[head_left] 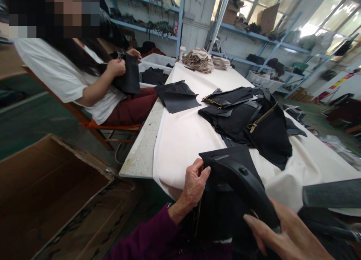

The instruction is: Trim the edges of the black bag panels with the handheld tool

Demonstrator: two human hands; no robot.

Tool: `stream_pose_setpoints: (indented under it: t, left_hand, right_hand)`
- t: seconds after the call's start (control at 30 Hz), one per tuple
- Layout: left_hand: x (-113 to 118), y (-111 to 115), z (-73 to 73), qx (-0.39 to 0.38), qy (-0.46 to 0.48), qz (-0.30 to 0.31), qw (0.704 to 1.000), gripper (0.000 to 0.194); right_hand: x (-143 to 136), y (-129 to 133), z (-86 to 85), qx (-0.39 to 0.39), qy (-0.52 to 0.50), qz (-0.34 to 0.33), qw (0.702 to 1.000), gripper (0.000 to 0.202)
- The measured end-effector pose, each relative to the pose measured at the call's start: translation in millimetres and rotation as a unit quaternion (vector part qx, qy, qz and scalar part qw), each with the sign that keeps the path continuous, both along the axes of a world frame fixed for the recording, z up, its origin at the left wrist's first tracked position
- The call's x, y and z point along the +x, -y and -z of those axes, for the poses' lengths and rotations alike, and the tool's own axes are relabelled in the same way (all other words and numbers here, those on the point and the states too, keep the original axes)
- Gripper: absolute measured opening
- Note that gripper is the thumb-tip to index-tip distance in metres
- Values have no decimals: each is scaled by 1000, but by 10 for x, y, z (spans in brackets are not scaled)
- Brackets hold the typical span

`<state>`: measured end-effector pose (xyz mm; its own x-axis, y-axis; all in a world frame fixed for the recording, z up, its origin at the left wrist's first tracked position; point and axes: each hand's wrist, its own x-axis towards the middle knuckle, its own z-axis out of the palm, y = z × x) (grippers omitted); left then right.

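In the head view my left hand (196,181) is closed, pinching the left edge of a black fabric panel (222,203) near its upper corner. A gold zipper runs down the panel's edge below those fingers. My right hand (284,226) wraps round a black curved hand tool (242,181) with a small button on top, its far end lying over the panel. The tool's exact kind is unclear. Beyond the panel lies a heap of black fabric pieces (239,121) with gold zippers.
A white cloth (183,136) covers the table. At its far end are stacked beige pieces (197,60); nearer lie black sheets (177,98). A seated co-worker (81,79) holds black material on the left. An open cardboard box (53,200) stands at lower left, shelves (254,32) behind.
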<state>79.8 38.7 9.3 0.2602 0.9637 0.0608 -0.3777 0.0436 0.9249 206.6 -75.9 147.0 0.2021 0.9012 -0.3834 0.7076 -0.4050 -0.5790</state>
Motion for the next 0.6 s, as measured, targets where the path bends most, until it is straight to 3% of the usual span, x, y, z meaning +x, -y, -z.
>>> stream_pose_setpoints:
  t: [0.2, 0.33, 0.47, 0.6]
  left_hand:
    - [-37, -13, -35, 6, 43, 53, 998, 15]
    - [-38, -40, -13, -14, 47, 51, 998, 20]
    - [-14, 4, -11, 22, 27, 52, 998, 16]
    - [24, 66, -25, 22, 6, 50, 998, 14]
  right_hand:
    - [-50, -161, 19, 8, -26, -25, 999, 25]
    - [-27, -157, 54, 13, -23, -32, 999, 25]
    - [-14, -179, 51, -3, -20, -18, 1000, 27]
    - [77, -276, -16, 54, -3, -15, 998, 36]
